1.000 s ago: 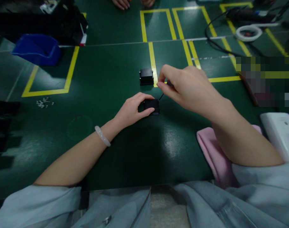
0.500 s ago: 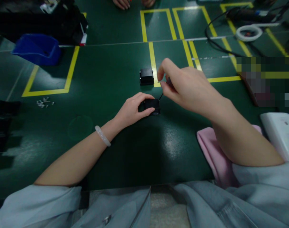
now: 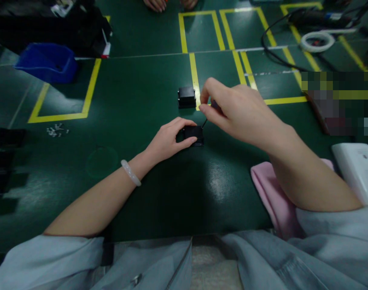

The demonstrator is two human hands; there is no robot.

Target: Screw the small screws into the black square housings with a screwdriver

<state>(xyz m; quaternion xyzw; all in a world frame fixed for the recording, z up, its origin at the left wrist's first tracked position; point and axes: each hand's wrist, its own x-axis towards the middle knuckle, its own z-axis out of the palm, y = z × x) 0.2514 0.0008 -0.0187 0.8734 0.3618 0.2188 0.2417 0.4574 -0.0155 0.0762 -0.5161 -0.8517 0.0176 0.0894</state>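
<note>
My left hand point(image 3: 167, 141) grips a small black box-shaped part point(image 3: 193, 134) that rests on the green table point(image 3: 135, 100). Just above and to the right of it, my right hand point(image 3: 235, 110) pinches a thin dark tool point(image 3: 205, 123) between thumb and fingers, its tip pointing down onto the part's top right corner. A second small black box point(image 3: 186, 97) sits behind, beside a yellow tape line. A pale bracelet point(image 3: 130, 173) is on my left wrist.
A blue bin point(image 3: 46, 61) stands at the far left, with small silvery parts point(image 3: 57, 130) scattered nearer. Black cables and a white ring point(image 3: 315, 40) lie at the far right. A pink cloth point(image 3: 270, 193) and a white box point(image 3: 357, 169) sit by my right arm. Another person's hands point(image 3: 168, 4) show at the far edge.
My right hand's fingers have shifted slightly on the tool, rising a little and back down. My left hand and the black part have stayed put.
</note>
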